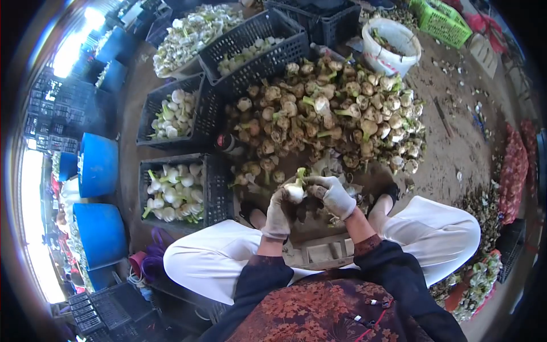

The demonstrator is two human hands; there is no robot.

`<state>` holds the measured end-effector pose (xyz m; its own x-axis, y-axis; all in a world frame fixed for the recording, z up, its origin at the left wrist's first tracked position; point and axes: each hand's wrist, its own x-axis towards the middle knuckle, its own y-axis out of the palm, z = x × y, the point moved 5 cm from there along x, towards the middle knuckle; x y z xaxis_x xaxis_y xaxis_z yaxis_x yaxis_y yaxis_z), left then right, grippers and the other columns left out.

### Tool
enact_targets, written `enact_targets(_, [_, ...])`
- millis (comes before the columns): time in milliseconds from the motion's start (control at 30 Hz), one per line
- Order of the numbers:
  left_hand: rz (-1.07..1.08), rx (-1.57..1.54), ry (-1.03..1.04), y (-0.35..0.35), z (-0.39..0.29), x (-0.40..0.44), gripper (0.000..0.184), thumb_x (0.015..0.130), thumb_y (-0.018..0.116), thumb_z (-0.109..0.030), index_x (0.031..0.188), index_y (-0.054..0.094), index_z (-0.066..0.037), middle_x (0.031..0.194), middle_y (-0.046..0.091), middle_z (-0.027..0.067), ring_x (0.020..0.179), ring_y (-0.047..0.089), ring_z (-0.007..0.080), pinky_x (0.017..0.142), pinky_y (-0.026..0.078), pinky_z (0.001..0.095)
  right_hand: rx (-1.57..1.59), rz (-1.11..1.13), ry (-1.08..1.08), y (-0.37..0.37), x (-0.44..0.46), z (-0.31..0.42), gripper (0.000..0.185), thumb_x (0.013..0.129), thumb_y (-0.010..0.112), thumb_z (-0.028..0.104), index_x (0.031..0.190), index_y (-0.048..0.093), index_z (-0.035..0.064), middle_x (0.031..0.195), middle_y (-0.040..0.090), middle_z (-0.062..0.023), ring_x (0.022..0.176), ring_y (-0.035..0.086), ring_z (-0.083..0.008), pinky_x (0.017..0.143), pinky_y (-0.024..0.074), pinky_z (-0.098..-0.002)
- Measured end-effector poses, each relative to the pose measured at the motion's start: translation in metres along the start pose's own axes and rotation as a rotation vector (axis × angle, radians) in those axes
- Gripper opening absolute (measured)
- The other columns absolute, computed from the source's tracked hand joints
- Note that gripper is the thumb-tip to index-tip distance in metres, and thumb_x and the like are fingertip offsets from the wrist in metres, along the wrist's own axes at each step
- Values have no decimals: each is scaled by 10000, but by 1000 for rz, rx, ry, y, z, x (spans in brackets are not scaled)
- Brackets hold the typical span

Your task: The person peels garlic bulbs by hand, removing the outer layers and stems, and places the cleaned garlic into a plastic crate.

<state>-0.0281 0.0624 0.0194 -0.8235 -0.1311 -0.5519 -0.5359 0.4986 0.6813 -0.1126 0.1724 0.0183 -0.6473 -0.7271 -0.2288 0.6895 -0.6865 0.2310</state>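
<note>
My gloved left hand [278, 215] is closed around a garlic bulb [295, 192], whose green stem points up and away from me. Close on its right is my gloved right hand [337, 198], with curled fingers and the thumb side reaching to the stem. What sits between those right fingers, if anything, is hidden. Just beyond both hands spreads a large heap of dirty, unpeeled garlic bulbs [336, 114]. Loose peeled skins [330, 165] lie on the ground at the heap's near edge. Left of my hands, a black crate [219, 188] holds white, cleaned bulbs.
Another black crate [199, 117] of clean bulbs stands farther back, beside a larger crate [250, 43]. A white bucket [393, 43] is behind the heap. Blue tubs [101, 236] line the left. Red mesh sacks [513, 171] stand right. A dark bottle [227, 142] lies near the crates.
</note>
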Motion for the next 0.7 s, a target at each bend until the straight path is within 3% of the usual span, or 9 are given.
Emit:
enact_targets(100, [-44, 50, 93, 1, -3, -1, 489, 850, 500, -254, 1282, 440, -33, 970, 621, 78, 786, 609, 174, 609, 494, 271, 57, -26, 51, -3, -6, 4, 340, 895, 590, 192, 1142, 588, -42, 947, 648, -58, 873, 556, -88, 769, 458, -239])
enact_targets(167, [18, 478, 239, 12, -15, -6, 513, 857, 518, -257, 1300, 411, -22, 1013, 616, 92, 851, 605, 188, 698, 484, 285, 98, -66, 49, 1, -5, 14, 350, 899, 599, 254, 1106, 611, -27, 942, 637, -33, 874, 550, -77, 764, 453, -235])
enact_targets(300, [71, 1123, 748, 19, -16, -5, 550, 871, 532, -330, 1301, 395, -16, 960, 595, 64, 800, 569, 148, 708, 444, 252, 130, -158, 237, 8, -6, 6, 234, 898, 601, 258, 922, 649, 30, 617, 530, 44, 509, 452, -40, 442, 343, -219])
enact_targets(400, [53, 629, 420, -5, 3, 12, 536, 883, 538, -335, 1292, 404, -15, 935, 590, 55, 770, 561, 143, 690, 442, 244, 145, -179, 168, 8, -10, 3, 193, 907, 585, 227, 861, 646, 49, 567, 483, 55, 429, 388, -38, 385, 275, -215])
enact_targets(433, [-32, 433, 304, -11, 10, 19, 497, 897, 517, -357, 1267, 437, -33, 952, 600, 59, 745, 579, 156, 666, 466, 254, 112, -141, 201, 4, -10, -1, 217, 904, 590, 230, 917, 641, 19, 646, 567, 15, 537, 499, -55, 462, 399, -228])
enact_targets(533, [-132, 23, -72, -14, 24, 22, 423, 898, 468, -342, 1244, 470, -97, 943, 602, 51, 659, 589, 165, 608, 506, 266, -83, -92, -29, 3, -9, 11, 208, 906, 572, 161, 983, 623, -25, 737, 608, -16, 696, 520, -67, 616, 447, -250])
enact_targets(567, [-138, 23, -73, -20, 23, 20, 423, 898, 468, -342, 1244, 470, -97, 943, 602, 51, 659, 589, 165, 608, 506, 266, -130, -32, 21, 0, -11, 12, 241, 904, 563, 137, 1049, 602, -52, 847, 641, -39, 819, 511, -75, 749, 448, -256])
enact_targets(633, [-12, 211, -32, -24, 20, 18, 456, 880, 487, -365, 1229, 494, -72, 980, 602, 67, 905, 592, 161, 796, 506, 294, -138, -22, 17, -7, -8, -3, 242, 906, 564, 142, 1055, 607, -44, 848, 643, -39, 812, 511, -72, 741, 448, -253])
enact_targets(700, [22, 339, 95, -17, 15, 16, 469, 876, 498, -367, 1239, 476, -72, 989, 583, 53, 856, 576, 144, 737, 491, 267, 40, -94, 95, -11, -14, -5, 248, 901, 591, 198, 1022, 630, -15, 821, 636, -35, 788, 510, -67, 714, 445, -252])
